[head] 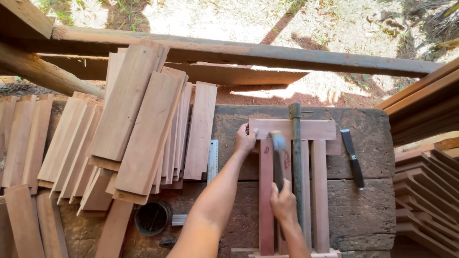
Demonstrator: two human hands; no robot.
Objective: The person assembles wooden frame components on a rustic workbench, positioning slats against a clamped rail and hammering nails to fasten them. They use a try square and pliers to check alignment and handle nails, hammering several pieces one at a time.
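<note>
My left hand (245, 140) grips the left end of a reddish cross slat (313, 129) laid over several upright slats (319, 191) on a dark worn workbench (368, 157). My right hand (283, 203) holds a hammer (278, 157) by its handle; the blurred head hovers just over the cross slat. A dark metal bar (296, 157) lies lengthwise across the slats, right beside the hammer.
Many loose reddish slats (143, 129) are piled on the left. A steel ruler (213, 160) lies at the pile's edge, a round dark tin (152, 218) below. A dark-handled knife (353, 157) rests on the right. Stacked boards (425, 181) stand far right; beams cross the back.
</note>
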